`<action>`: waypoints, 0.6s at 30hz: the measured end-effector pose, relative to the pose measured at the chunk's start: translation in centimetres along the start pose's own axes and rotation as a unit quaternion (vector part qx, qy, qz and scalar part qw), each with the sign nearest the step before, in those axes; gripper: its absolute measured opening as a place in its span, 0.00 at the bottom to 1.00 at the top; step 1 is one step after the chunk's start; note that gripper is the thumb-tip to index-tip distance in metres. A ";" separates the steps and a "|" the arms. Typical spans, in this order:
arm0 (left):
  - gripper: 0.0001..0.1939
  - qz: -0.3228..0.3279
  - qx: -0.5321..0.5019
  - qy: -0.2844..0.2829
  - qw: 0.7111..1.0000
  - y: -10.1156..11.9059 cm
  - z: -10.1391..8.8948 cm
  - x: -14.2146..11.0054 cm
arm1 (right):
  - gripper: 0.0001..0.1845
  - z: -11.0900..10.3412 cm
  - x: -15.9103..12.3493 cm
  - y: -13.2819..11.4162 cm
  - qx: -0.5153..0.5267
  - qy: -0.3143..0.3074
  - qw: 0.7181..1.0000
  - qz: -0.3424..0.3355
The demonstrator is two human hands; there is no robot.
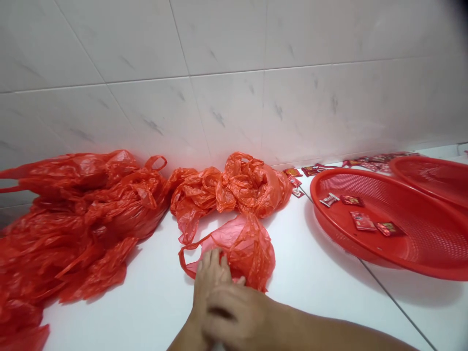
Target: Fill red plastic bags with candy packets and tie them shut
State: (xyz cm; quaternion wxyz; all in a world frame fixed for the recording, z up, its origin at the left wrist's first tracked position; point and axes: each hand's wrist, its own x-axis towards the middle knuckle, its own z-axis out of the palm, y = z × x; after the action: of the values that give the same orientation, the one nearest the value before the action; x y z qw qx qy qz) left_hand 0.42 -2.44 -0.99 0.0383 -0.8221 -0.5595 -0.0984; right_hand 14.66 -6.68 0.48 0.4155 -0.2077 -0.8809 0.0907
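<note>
One thin, translucent red plastic bag [258, 256] is lying crumpled on the smooth white surface [157, 302], forward of its back edge, its loop handle extending leftward and its film showing pink in places. The left hand [211, 282] is resting at the bag's near left part, fingers reaching out close together; whether they are pinching film, I cannot tell. The right hand [239, 312] is crossing it, blurred, fingers curling; I cannot tell if they are pinching anything. To the right, an oval red plastic basket with perforated sides [426, 234] is holding four small, shiny wrapped packets [363, 221]. A second red plastic basket [435, 178] is sitting farther right, nearer the back edge, where loose red packets [376, 162] are lying. Bunched red plastic bags [252, 183] are filling the back edge's middle; a large red plastic heap [95, 214] is covering the left.
</note>
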 end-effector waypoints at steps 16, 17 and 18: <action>0.26 -0.092 -0.004 -0.092 0.992 -1.2 -3.1 0.5 | 0.32 -7.6 -3.1 7.1 -0.143 -0.156 0.895 0.394; 0.27 -0.088 -0.006 -0.082 0.993 -1.2 -3.2 0.5 | 0.30 -7.8 -3.1 7.4 -0.145 -0.146 0.898 0.389; 0.28 -0.083 -0.005 -0.069 0.994 -1.3 -3.1 0.5 | 0.28 -7.8 -3.1 7.5 -0.151 -0.136 0.901 0.383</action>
State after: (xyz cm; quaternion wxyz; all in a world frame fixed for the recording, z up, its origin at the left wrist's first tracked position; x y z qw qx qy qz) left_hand -0.99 -2.09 2.12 -0.0130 -0.7779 -0.6265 -0.0468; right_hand 24.61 -1.38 0.83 0.1888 -0.5752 -0.7842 0.1364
